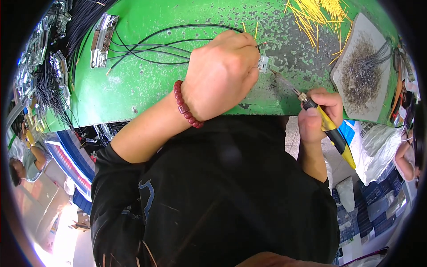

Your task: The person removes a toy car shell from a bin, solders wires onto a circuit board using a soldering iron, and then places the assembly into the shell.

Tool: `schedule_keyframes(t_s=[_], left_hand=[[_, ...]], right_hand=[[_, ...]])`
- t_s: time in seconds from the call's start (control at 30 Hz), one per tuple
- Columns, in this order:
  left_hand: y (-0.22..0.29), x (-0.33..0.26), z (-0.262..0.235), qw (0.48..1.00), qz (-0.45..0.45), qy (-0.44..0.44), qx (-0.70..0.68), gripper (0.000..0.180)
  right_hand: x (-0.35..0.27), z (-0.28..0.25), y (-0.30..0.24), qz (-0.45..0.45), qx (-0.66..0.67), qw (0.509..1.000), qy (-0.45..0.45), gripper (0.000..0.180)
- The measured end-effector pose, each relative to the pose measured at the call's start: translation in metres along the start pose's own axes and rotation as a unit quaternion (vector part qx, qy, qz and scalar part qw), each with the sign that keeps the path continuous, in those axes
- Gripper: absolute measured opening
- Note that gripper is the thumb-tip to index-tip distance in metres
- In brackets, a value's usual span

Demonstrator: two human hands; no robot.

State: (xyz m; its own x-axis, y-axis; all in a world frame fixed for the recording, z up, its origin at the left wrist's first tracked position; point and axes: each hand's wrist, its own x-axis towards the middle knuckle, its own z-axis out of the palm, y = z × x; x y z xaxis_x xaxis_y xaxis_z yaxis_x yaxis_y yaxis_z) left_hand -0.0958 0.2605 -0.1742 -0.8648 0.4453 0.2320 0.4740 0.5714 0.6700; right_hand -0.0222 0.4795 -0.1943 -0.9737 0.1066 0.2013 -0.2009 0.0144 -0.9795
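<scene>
My left hand (224, 71), fingers curled in and back of the hand up, is closed over the bench. Several black wires (155, 46) run into it from the left, and a dark wire end with a coppery tip sticks out past the knuckles. A small whitish, shiny part (263, 64) shows at its fingertips; how the fingers grip it is hidden. A yellow-and-black soldering iron (330, 124) is held in my right hand (321, 113). Its tip points up and left, close beside the small part; contact cannot be made out.
Yellow wires (318, 20) lie at the far right of the green bench (138, 89). A grey slab (342, 82) bears dark residue and fine wire strands. Shiny metal housings (103, 41) and black wire bundles crowd the left. People (33, 155) are at both sides.
</scene>
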Motion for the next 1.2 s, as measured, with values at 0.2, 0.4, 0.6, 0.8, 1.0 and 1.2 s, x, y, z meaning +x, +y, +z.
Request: schedule_keyframes(t_s=[0.2, 0.4, 0.6, 0.8, 1.0, 1.2], left_hand=[[0.001, 0.002, -0.002, 1.000, 0.007, -0.012, 0.015, 0.008], [0.006, 0.010, -0.009, 0.994, -0.002, -0.088, 0.065, 0.006], [0.009, 0.016, -0.012, 0.985, 0.007, -0.136, 0.102, 0.008], [0.009, 0.018, -0.013, 0.980, 0.010, -0.157, 0.119, 0.008], [0.009, 0.019, -0.014, 0.978, 0.018, -0.162, 0.126, 0.007], [0.008, 0.019, -0.014, 0.978, 0.019, -0.164, 0.128, 0.006]], right_hand=[[0.002, -0.003, 0.003, -0.007, -0.037, 0.999, -0.022, 0.031], [0.002, -0.001, 0.000, -0.004, -0.053, 0.998, -0.025, 0.031], [0.004, 0.002, -0.002, -0.007, -0.070, 0.997, -0.038, 0.030], [0.005, 0.003, -0.003, -0.012, -0.077, 0.996, -0.044, 0.025], [0.007, 0.005, -0.006, -0.001, -0.073, 0.996, -0.060, 0.024], [0.006, 0.004, -0.001, -0.047, -0.080, 0.993, -0.072, 0.026]])
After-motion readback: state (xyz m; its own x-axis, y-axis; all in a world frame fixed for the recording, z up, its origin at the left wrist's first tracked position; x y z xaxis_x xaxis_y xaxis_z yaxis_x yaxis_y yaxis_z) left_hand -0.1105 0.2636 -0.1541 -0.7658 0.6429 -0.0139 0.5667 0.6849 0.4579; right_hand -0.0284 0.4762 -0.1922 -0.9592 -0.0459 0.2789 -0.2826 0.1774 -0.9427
